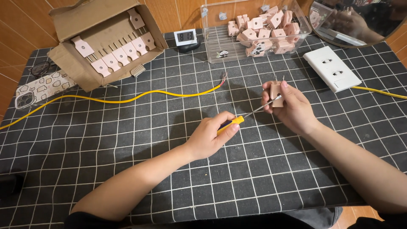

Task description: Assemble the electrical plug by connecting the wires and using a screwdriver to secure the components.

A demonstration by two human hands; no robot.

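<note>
My left hand [210,134] grips the yellow and blue handle of a screwdriver [248,113]. Its metal shaft reaches up and right to a small pink plug [276,91] held in my right hand [292,107]. The plug's two metal pins point away from me. The screwdriver tip meets the side of the plug. A yellow cable [140,97] with bare wire ends lies on the cloth just left of the plug, apart from both hands.
A black grid-patterned cloth [178,169] covers the table. At the back left sits a cardboard box [72,25] with rows of pink plugs. A clear plastic bin [220,46] with several pink plugs, a small digital clock [185,37], a white socket strip [332,68], a phone [40,89] and a mirror [360,21] lie around.
</note>
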